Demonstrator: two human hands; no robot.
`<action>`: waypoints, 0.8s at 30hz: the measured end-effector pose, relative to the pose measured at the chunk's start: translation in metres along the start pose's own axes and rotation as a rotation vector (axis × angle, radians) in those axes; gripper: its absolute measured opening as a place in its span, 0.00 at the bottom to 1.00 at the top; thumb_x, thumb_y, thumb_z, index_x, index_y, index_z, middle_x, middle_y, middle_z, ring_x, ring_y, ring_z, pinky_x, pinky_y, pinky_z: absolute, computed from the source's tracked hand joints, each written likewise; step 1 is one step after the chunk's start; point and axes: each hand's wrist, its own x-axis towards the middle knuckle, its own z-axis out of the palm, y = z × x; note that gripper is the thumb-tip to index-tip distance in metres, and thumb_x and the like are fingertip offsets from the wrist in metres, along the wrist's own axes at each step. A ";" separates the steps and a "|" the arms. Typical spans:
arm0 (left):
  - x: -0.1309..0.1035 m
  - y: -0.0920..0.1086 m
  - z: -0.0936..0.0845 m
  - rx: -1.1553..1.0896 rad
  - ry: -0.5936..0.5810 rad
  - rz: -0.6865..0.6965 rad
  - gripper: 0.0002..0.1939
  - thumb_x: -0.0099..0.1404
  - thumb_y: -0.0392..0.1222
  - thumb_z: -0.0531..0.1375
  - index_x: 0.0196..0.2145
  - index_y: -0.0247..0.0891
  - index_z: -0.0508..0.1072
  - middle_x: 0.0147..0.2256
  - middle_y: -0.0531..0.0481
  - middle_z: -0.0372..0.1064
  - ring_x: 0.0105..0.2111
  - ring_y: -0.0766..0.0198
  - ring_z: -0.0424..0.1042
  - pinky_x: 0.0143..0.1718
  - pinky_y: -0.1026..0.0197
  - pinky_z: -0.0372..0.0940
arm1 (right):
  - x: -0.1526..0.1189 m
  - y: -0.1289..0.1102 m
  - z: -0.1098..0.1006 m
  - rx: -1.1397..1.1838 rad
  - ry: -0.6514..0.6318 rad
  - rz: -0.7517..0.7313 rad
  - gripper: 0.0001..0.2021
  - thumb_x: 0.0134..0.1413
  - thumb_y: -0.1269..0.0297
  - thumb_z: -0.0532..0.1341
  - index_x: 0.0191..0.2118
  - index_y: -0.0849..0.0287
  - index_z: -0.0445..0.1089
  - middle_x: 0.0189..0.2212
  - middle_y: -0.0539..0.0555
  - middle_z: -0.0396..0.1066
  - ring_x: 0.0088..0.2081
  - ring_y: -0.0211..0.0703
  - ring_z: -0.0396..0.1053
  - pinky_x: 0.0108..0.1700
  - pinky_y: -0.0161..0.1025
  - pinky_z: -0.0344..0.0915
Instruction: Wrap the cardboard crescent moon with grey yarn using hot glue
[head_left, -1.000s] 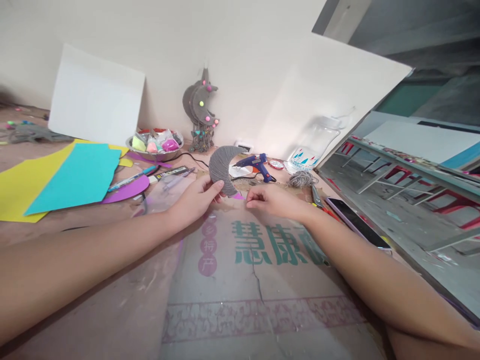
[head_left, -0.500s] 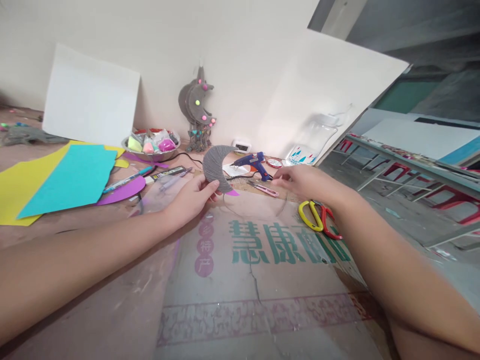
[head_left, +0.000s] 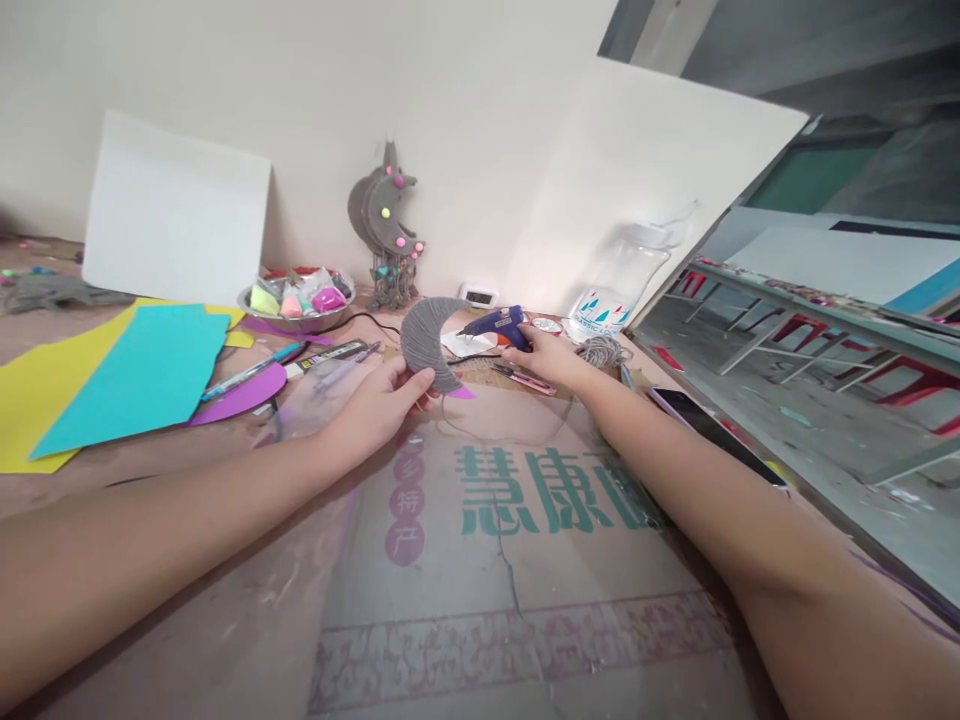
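My left hand (head_left: 397, 396) pinches the lower part of a crescent moon (head_left: 425, 345) wrapped in grey yarn, with a bare purple tip at its bottom end. A loose strand of yarn loops from it across the table. To the right, my right hand (head_left: 541, 355) has its fingers closed around the handle of a blue glue gun (head_left: 495, 322), whose nozzle points left towards the moon. The handle is mostly hidden by the fingers. Just below lies a pink-handled thread snipper (head_left: 525, 379). A ball of grey yarn (head_left: 602, 351) sits behind my right wrist.
A finished moon ornament (head_left: 386, 225) leans on the wall. Beside it stand a bowl of coloured clay (head_left: 298, 322) and a clear jar (head_left: 619, 285). Cyan foam sheet (head_left: 135, 380) and yellow sheet lie at left. A phone (head_left: 716, 435) lies near the right table edge.
My right hand has moved left and forward onto the glue gun's handle. The yarn ball and phone now show, while my right arm covers the yellow and red scissors. The left hand keeps its hold.
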 end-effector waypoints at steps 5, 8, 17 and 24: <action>0.000 0.001 -0.001 -0.003 -0.014 0.002 0.10 0.63 0.46 0.53 0.33 0.36 0.65 0.28 0.53 0.65 0.27 0.66 0.66 0.30 0.64 0.61 | 0.007 -0.006 0.006 -0.048 0.051 0.116 0.19 0.47 0.55 0.62 0.41 0.65 0.69 0.38 0.63 0.74 0.41 0.54 0.70 0.41 0.42 0.63; 0.000 0.001 -0.001 -0.006 -0.020 0.006 0.10 0.63 0.46 0.53 0.33 0.36 0.66 0.28 0.53 0.65 0.27 0.67 0.65 0.30 0.64 0.61 | 0.005 -0.006 0.000 -0.022 0.060 0.139 0.16 0.46 0.57 0.63 0.38 0.64 0.69 0.33 0.60 0.75 0.38 0.51 0.71 0.39 0.40 0.64; -0.001 0.002 -0.002 -0.013 -0.014 0.022 0.09 0.62 0.45 0.54 0.30 0.37 0.65 0.26 0.54 0.63 0.26 0.68 0.63 0.28 0.65 0.58 | -0.040 -0.025 -0.037 0.469 0.038 0.002 0.10 0.49 0.66 0.60 0.40 0.60 0.69 0.40 0.55 0.74 0.35 0.41 0.73 0.37 0.36 0.68; -0.004 0.008 -0.001 0.011 -0.011 -0.011 0.07 0.60 0.43 0.57 0.32 0.36 0.65 0.25 0.54 0.63 0.25 0.68 0.63 0.25 0.66 0.57 | -0.108 -0.046 -0.028 0.576 0.031 -0.111 0.13 0.47 0.55 0.63 0.32 0.60 0.69 0.26 0.53 0.72 0.28 0.41 0.70 0.32 0.38 0.68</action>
